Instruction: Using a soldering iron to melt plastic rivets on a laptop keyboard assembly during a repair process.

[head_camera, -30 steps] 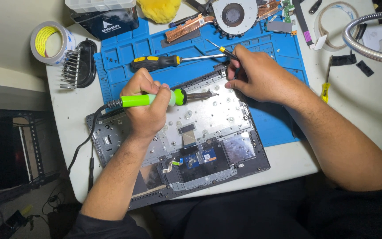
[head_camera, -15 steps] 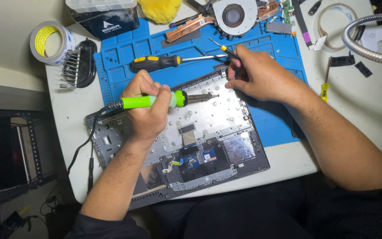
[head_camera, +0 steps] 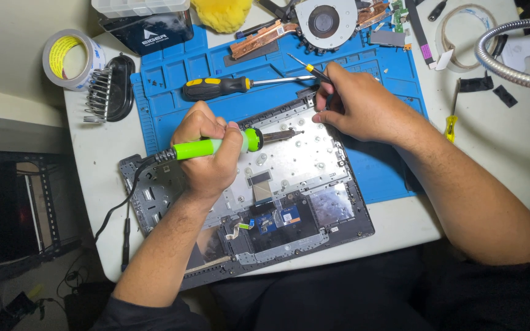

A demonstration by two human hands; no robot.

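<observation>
My left hand (head_camera: 207, 153) grips a soldering iron with a bright green handle (head_camera: 199, 148); its metal tip (head_camera: 283, 134) points right over the silver underside of an opened laptop keyboard deck (head_camera: 289, 165). My right hand (head_camera: 360, 104) rests on the deck's far right corner and pinches a thin precision screwdriver with a yellow band (head_camera: 307, 67). The two hands are a short way apart over the deck's upper edge.
A blue work mat (head_camera: 173, 79) lies under the deck. On it: a black-and-yellow screwdriver (head_camera: 228, 87), a cooling fan with copper heat pipe (head_camera: 323, 21). Tape roll (head_camera: 72, 58), bit holder (head_camera: 108, 89), small yellow screwdriver (head_camera: 451, 125), gooseneck arm (head_camera: 510, 67) around.
</observation>
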